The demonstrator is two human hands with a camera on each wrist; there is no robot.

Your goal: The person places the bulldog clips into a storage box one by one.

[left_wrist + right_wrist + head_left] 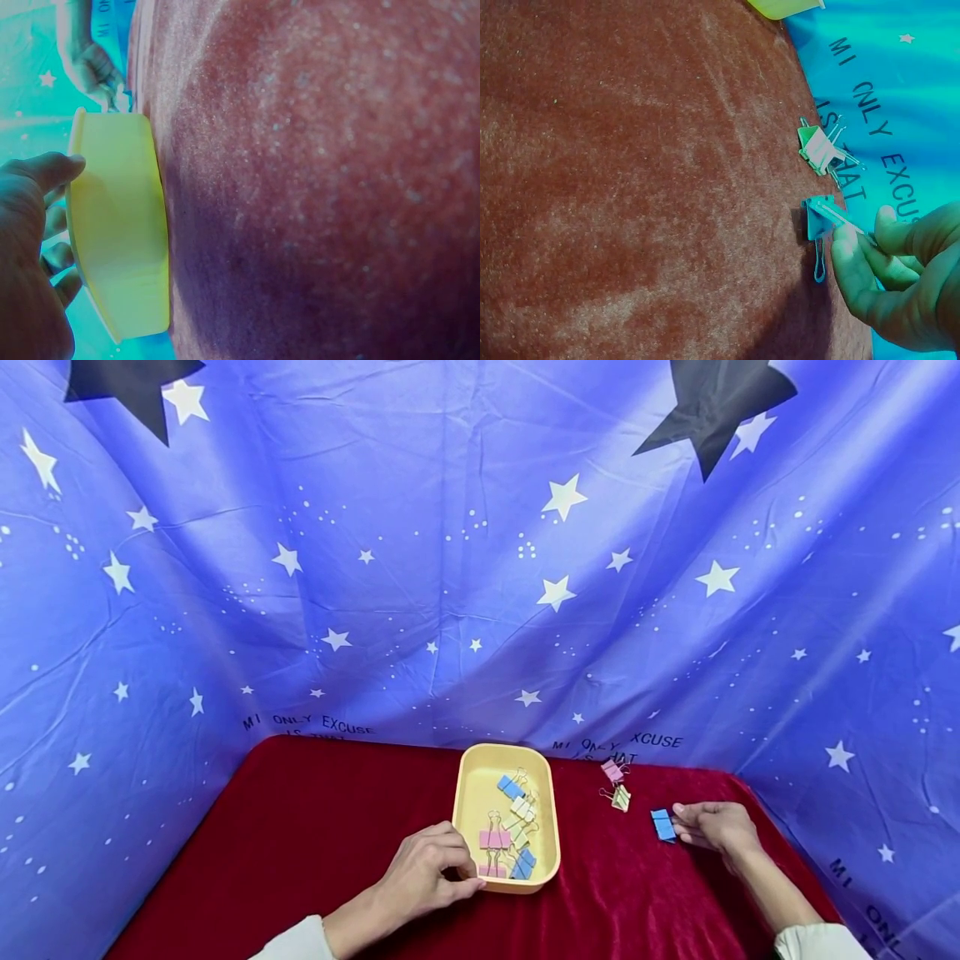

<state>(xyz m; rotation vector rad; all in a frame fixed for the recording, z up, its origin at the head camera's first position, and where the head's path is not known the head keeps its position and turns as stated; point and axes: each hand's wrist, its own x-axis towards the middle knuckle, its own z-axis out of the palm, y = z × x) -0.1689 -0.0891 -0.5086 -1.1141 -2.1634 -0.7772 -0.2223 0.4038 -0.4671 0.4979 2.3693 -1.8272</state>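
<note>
My left hand [429, 870] pinches the rim of a yellow plastic tray [556, 839] at its near left corner; the left wrist view shows the thumb on the tray's edge. Inside the tray lie several binder clips: pink [495, 839], blue [512, 787] and pale yellow [522, 810]. At the right, my right hand [718, 828] pinches a wire handle of a blue binder clip [820, 217] between thumb and fingers. Its other handle points away from the fingers. Whether this clip touches the cloth I cannot tell.
A pink binder clip [612, 772] and a pale yellow binder clip [620, 798] lie close together on the dark red cloth [337, 810], between tray and right hand. A blue star-patterned curtain [420, 585] stands behind and beside the table.
</note>
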